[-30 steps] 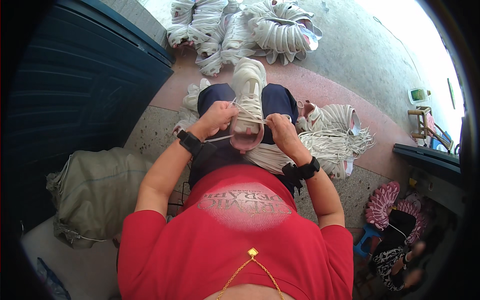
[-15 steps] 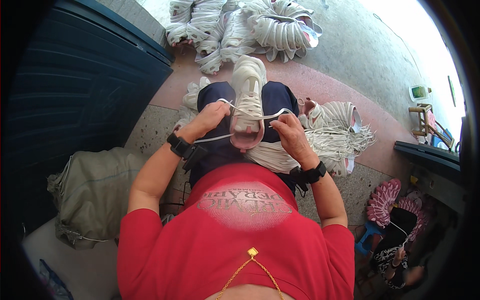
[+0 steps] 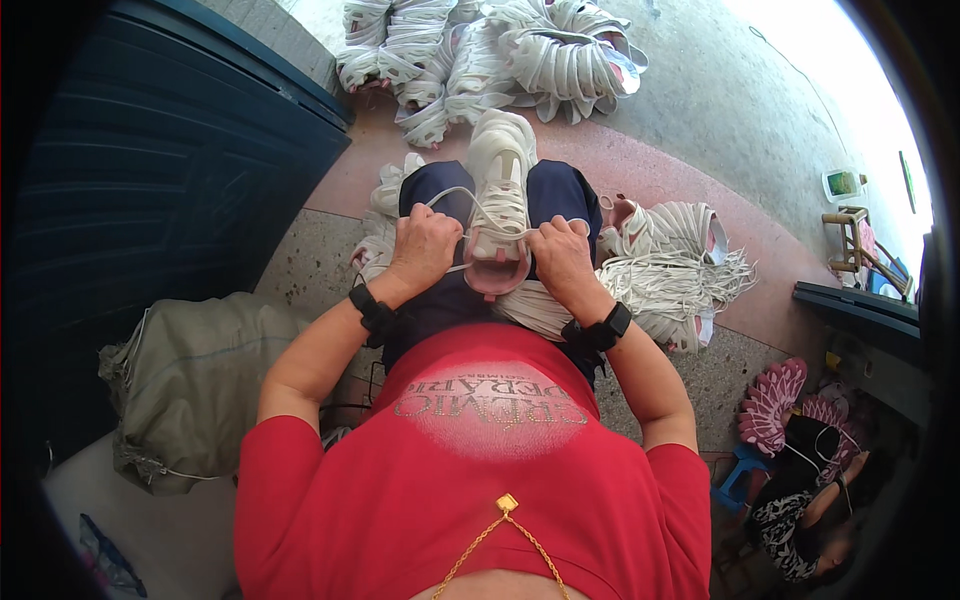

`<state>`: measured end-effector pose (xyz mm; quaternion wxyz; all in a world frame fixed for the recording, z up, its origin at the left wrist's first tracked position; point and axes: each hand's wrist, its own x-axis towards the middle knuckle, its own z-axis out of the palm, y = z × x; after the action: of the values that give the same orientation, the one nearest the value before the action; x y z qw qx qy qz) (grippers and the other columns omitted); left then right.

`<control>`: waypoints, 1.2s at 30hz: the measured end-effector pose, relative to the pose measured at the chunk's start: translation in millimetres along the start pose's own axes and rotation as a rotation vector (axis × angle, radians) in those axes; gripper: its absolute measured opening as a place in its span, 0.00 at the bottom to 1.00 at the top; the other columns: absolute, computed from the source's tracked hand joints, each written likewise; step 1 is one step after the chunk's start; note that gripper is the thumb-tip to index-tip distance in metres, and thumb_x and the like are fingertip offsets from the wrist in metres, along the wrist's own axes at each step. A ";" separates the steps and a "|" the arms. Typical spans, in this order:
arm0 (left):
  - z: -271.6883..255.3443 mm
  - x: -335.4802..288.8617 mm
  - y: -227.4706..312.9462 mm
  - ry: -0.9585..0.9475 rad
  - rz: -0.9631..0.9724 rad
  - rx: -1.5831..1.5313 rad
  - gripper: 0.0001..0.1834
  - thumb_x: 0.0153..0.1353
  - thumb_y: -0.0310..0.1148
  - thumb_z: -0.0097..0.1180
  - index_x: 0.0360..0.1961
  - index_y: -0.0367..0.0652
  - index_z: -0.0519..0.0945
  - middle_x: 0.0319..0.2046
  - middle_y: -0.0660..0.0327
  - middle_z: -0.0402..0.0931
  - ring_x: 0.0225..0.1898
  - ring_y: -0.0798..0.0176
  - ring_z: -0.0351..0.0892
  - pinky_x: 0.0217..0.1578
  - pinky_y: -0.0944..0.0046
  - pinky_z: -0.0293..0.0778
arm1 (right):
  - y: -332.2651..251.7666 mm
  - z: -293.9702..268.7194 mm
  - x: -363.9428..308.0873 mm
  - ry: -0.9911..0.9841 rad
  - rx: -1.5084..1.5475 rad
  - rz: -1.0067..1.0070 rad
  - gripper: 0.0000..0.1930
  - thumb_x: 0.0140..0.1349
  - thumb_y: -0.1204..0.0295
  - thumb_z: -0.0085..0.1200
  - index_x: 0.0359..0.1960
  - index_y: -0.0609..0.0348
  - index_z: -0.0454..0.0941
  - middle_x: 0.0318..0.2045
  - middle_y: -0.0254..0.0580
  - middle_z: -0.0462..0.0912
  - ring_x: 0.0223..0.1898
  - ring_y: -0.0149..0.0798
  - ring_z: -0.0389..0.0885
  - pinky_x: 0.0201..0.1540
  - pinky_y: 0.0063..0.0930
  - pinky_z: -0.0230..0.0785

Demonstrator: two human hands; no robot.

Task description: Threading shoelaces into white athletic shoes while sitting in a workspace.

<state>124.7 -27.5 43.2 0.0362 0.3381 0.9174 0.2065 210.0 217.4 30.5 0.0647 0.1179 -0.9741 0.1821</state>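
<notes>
A white shoe upper with a pink lining stands between my knees, its toe pointing away from me and its pink heel opening toward me. White shoelace runs through its eyelets and loops up over the left side. At the left edge of the upper, my left hand is closed on the shoelace. My right hand pinches another stretch of the lace close to the right edge. Both fists have their knuckles up, so the fingertips are mostly hidden.
A bundle of white laces lies right of my legs beside stacked white uppers. More uppers are piled ahead. A dark blue door and a stuffed sack stand left. Another person sits lower right near pink uppers.
Both hands have turned knuckles up and closed in on the shoe's sides. The lace strand across the opening is drawn closer, and a loop now arches at the left. The other person's arm moved.
</notes>
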 end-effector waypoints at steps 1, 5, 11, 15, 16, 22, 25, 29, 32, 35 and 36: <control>1.3 0.3 0.5 0.009 -0.005 0.004 0.05 0.61 0.35 0.60 0.29 0.49 0.83 0.29 0.62 0.80 0.42 0.53 0.74 0.43 0.50 0.68 | -1.2 2.0 0.6 0.011 -0.026 -0.013 0.01 0.54 0.72 0.55 0.27 0.52 0.78 0.29 0.36 0.81 0.40 0.41 0.77 0.44 0.39 0.62; 3.4 0.9 1.8 0.045 -0.032 0.001 0.05 0.60 0.34 0.59 0.29 0.48 0.83 0.28 0.63 0.79 0.40 0.53 0.74 0.42 0.51 0.67 | -0.2 11.0 -1.0 0.078 -0.030 -0.001 0.01 0.55 0.72 0.54 0.28 0.51 0.78 0.27 0.35 0.80 0.38 0.40 0.77 0.44 0.38 0.62; 5.1 5.2 14.1 0.047 0.018 0.076 0.05 0.60 0.35 0.60 0.29 0.48 0.83 0.28 0.65 0.80 0.39 0.55 0.73 0.41 0.53 0.64 | -5.9 7.5 2.9 0.210 0.001 0.062 0.05 0.56 0.66 0.59 0.27 0.51 0.80 0.29 0.34 0.79 0.39 0.40 0.76 0.44 0.38 0.61; 0.9 3.3 17.6 0.124 -0.001 0.133 0.06 0.59 0.36 0.61 0.29 0.48 0.83 0.28 0.65 0.80 0.39 0.57 0.73 0.41 0.54 0.63 | -11.7 0.1 -0.7 0.161 -0.019 0.115 0.08 0.57 0.63 0.61 0.28 0.52 0.83 0.30 0.36 0.79 0.40 0.41 0.75 0.44 0.39 0.61; -2.2 2.1 18.6 0.164 -0.008 0.161 0.06 0.59 0.37 0.61 0.30 0.48 0.83 0.28 0.65 0.80 0.39 0.57 0.73 0.41 0.55 0.63 | -15.7 -3.1 -2.6 0.108 -0.031 0.139 0.08 0.59 0.63 0.61 0.30 0.52 0.83 0.31 0.36 0.79 0.41 0.41 0.75 0.45 0.39 0.62; 8.7 -6.4 19.4 0.066 -0.004 0.166 0.08 0.58 0.40 0.62 0.30 0.47 0.82 0.29 0.67 0.78 0.40 0.58 0.72 0.40 0.55 0.63 | -15.7 7.5 -3.0 0.032 0.042 0.161 0.08 0.60 0.66 0.59 0.36 0.54 0.82 0.32 0.38 0.80 0.41 0.43 0.75 0.45 0.39 0.64; 10.2 -3.0 17.0 0.116 0.030 0.110 0.06 0.56 0.36 0.61 0.29 0.47 0.80 0.30 0.67 0.76 0.40 0.58 0.72 0.40 0.55 0.63 | -7.9 21.5 -5.2 0.064 0.141 0.127 0.08 0.56 0.69 0.58 0.37 0.55 0.80 0.32 0.40 0.80 0.42 0.44 0.76 0.45 0.39 0.66; 1.4 0.0 26.5 0.072 0.250 0.306 0.02 0.52 0.31 0.58 0.27 0.47 0.79 0.29 0.64 0.76 0.40 0.58 0.72 0.39 0.55 0.63 | -14.0 13.3 2.4 -0.021 -0.020 -0.028 0.08 0.54 0.74 0.55 0.37 0.53 0.79 0.33 0.40 0.80 0.41 0.44 0.76 0.46 0.38 0.66; -5.2 10.3 24.9 0.035 0.291 0.210 0.03 0.51 0.28 0.59 0.28 0.44 0.80 0.30 0.62 0.77 0.41 0.58 0.73 0.40 0.56 0.66 | -18.1 0.0 12.9 -0.036 -0.103 -0.069 0.07 0.54 0.74 0.55 0.35 0.53 0.78 0.34 0.38 0.80 0.40 0.44 0.76 0.47 0.38 0.65; -12.6 26.5 10.8 -0.037 0.165 -0.215 0.05 0.54 0.27 0.62 0.33 0.40 0.83 0.33 0.61 0.78 0.40 0.61 0.76 0.41 0.60 0.71 | -18.9 -12.2 28.7 0.186 0.086 -0.075 0.05 0.56 0.74 0.57 0.34 0.53 0.77 0.33 0.37 0.80 0.40 0.43 0.76 0.47 0.37 0.64; -31.5 41.3 19.2 -0.090 0.020 -0.411 0.06 0.56 0.27 0.63 0.35 0.38 0.83 0.34 0.61 0.80 0.40 0.62 0.78 0.41 0.62 0.73 | -20.4 -15.7 31.5 0.288 0.187 -0.066 0.04 0.56 0.74 0.58 0.33 0.53 0.77 0.33 0.37 0.79 0.40 0.43 0.76 0.48 0.37 0.63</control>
<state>98.0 0.7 82.7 0.1431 0.3418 0.8500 0.3745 186.1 198.2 57.2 0.1981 0.1280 -0.9292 0.2845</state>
